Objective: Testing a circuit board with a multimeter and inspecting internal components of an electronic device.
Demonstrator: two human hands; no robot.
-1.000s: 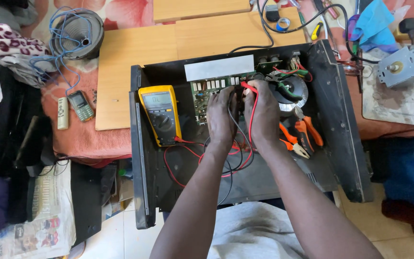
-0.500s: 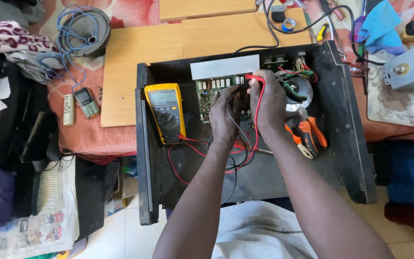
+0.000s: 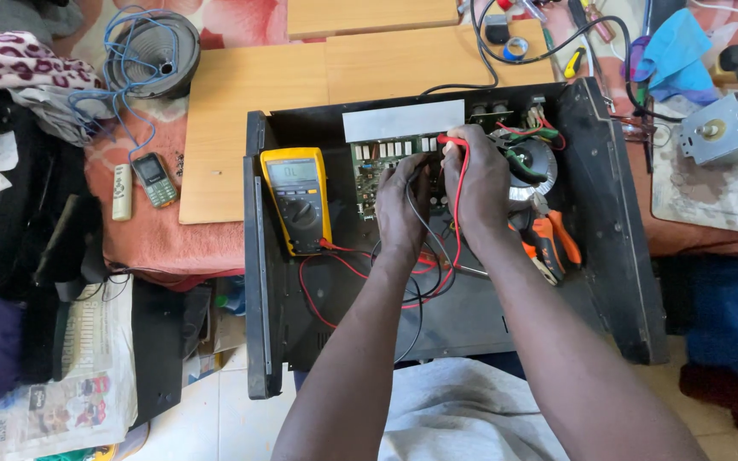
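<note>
Centre frame, my right hand [image 3: 482, 183] is clamped on the red probe [image 3: 453, 141], its tip down on the green circuit board [image 3: 386, 166] inside the open black chassis [image 3: 608, 213]. My left hand [image 3: 403, 209] is closed on the black lead. I'd hold both tips steady, avoid bridging neighbouring pins, and glance left at the yellow multimeter [image 3: 297, 198].
</note>
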